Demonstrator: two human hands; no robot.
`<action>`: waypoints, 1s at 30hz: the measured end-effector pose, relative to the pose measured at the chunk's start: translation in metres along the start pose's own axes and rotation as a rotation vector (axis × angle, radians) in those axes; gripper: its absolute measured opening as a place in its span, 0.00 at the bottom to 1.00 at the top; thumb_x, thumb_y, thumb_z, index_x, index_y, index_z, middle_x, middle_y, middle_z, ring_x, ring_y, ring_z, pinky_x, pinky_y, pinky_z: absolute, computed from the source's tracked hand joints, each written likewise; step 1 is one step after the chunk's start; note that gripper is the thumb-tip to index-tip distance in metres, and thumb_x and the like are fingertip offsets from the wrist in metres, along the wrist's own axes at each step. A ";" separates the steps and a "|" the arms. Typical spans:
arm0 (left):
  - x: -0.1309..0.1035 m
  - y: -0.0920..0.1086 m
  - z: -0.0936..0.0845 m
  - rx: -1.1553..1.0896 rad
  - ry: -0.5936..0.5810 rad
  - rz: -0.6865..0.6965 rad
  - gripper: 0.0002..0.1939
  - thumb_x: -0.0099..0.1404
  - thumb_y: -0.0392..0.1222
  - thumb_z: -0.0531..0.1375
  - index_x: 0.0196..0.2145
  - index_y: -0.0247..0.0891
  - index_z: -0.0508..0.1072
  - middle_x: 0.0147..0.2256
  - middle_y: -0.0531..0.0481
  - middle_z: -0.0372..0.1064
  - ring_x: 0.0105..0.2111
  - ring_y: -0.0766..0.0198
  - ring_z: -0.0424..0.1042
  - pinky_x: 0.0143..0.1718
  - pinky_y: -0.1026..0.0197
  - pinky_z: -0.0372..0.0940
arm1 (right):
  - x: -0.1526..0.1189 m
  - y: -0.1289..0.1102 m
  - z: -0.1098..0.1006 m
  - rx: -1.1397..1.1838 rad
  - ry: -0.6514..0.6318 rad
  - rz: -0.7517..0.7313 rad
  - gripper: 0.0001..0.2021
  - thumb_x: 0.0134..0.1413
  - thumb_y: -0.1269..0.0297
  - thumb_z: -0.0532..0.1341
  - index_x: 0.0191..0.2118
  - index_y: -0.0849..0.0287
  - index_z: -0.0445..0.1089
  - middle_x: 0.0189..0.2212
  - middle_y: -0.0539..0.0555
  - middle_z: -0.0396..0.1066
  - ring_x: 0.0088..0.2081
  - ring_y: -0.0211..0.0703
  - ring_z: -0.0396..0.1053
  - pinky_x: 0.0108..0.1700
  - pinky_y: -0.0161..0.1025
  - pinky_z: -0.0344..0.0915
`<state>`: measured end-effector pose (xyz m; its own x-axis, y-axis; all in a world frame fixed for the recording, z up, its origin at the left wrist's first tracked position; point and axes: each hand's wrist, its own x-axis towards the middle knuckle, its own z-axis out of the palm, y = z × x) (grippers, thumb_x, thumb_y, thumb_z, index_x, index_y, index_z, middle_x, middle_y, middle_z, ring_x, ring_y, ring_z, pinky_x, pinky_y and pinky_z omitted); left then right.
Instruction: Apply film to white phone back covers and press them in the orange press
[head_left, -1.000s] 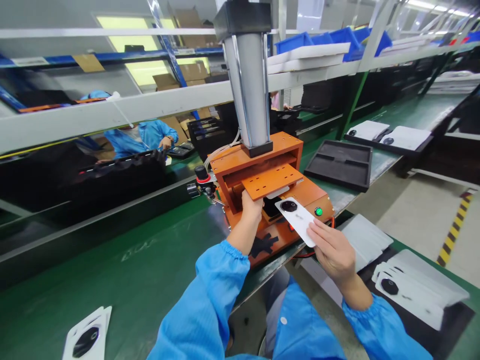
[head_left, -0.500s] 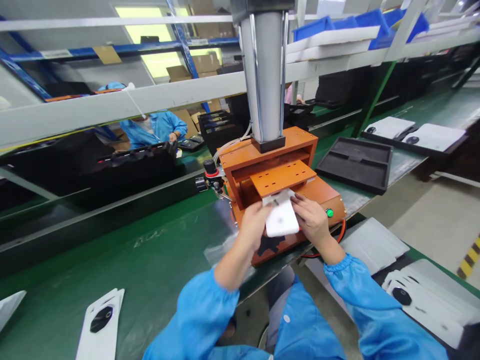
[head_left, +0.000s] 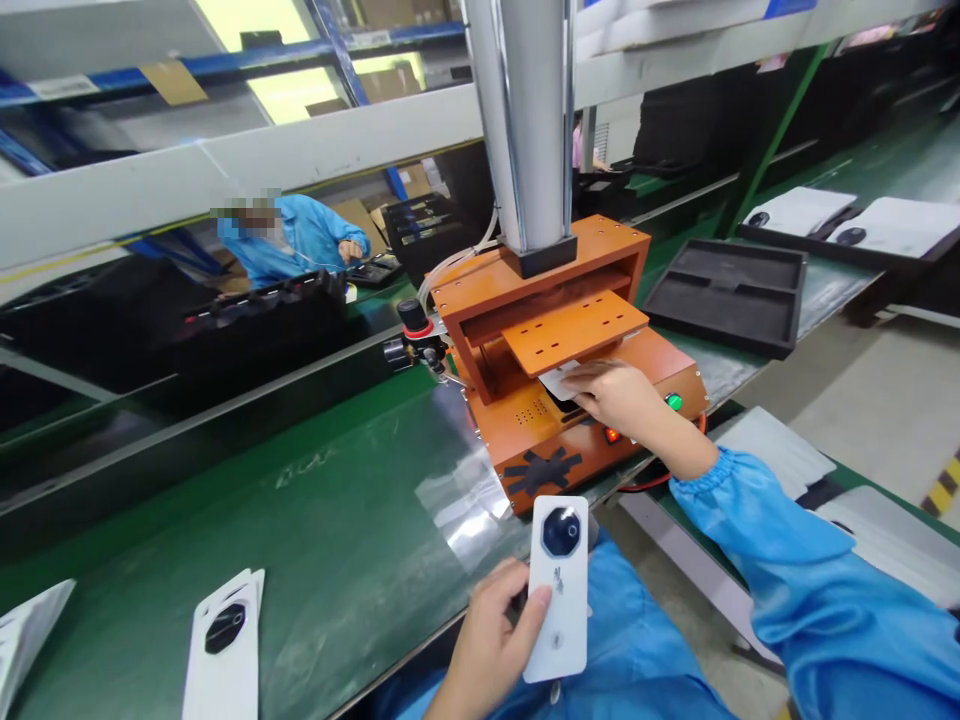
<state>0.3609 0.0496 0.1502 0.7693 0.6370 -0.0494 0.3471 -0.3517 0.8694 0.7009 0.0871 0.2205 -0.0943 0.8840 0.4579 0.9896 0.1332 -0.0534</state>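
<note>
My left hand [head_left: 496, 628] is closed on a white phone back cover [head_left: 568, 630], held low before my body. A black octagonal camera window and dark markings show on its upward face. At the orange press [head_left: 600, 240], my right hand [head_left: 621, 398] has its fingers closed on the edge of another white panel [head_left: 558, 384]. That panel sits partly beneath the raised orange plate [head_left: 574, 328], tilted over the press bed; its far part is hidden. A green button [head_left: 674, 402] is to the right of my right wrist.
White covers [head_left: 225, 650] are stacked on the green bench at the left. A black divided tray [head_left: 727, 295] lies right of the press, with trays of covers [head_left: 892, 225] beyond. More white sheets [head_left: 776, 450] lie at lower right. A co-worker in blue [head_left: 300, 240] sits across the bench.
Both hands were together at a white piece before the press. My left hand has come down toward me with a cover; my right hand has stayed at the press, holding a panel under the plate.
</note>
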 end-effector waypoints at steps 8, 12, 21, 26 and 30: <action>0.013 0.021 0.001 0.061 0.002 0.245 0.13 0.72 0.43 0.54 0.30 0.40 0.70 0.39 0.43 0.72 0.40 0.57 0.72 0.43 0.56 0.67 | -0.005 -0.001 -0.003 0.031 -0.057 -0.018 0.23 0.61 0.46 0.65 0.53 0.59 0.76 0.53 0.60 0.76 0.55 0.56 0.72 0.57 0.52 0.65; 0.025 0.027 0.007 0.117 0.013 0.336 0.10 0.70 0.39 0.55 0.31 0.39 0.71 0.51 0.40 0.72 0.50 0.54 0.73 0.50 0.53 0.69 | -0.004 -0.016 0.004 0.001 0.000 0.084 0.26 0.62 0.44 0.63 0.52 0.63 0.75 0.50 0.64 0.76 0.53 0.58 0.72 0.56 0.53 0.64; 0.045 0.017 0.016 0.462 0.104 0.434 0.10 0.70 0.36 0.54 0.29 0.39 0.69 0.68 0.34 0.57 0.52 0.48 0.76 0.49 0.46 0.73 | -0.090 -0.020 0.014 0.120 0.518 0.375 0.16 0.68 0.59 0.57 0.57 0.57 0.70 0.54 0.61 0.72 0.56 0.53 0.68 0.60 0.53 0.61; 0.050 0.009 0.021 0.607 0.139 0.445 0.11 0.70 0.36 0.54 0.28 0.40 0.67 0.72 0.36 0.44 0.34 0.58 0.77 0.36 0.51 0.72 | -0.161 0.006 0.039 -0.100 0.665 0.638 0.19 0.67 0.65 0.53 0.60 0.58 0.70 0.43 0.61 0.70 0.47 0.53 0.68 0.51 0.54 0.67; 0.051 0.003 0.028 0.637 0.192 0.466 0.10 0.70 0.36 0.54 0.28 0.40 0.66 0.72 0.37 0.44 0.30 0.60 0.75 0.32 0.53 0.69 | -0.176 0.021 0.050 -0.117 0.547 0.571 0.24 0.65 0.70 0.51 0.63 0.55 0.68 0.43 0.60 0.67 0.45 0.51 0.66 0.49 0.52 0.68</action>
<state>0.4160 0.0618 0.1371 0.8248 0.4148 0.3842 0.2970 -0.8961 0.3299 0.7325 -0.0434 0.0942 0.4666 0.4523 0.7601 0.8770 -0.3480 -0.3313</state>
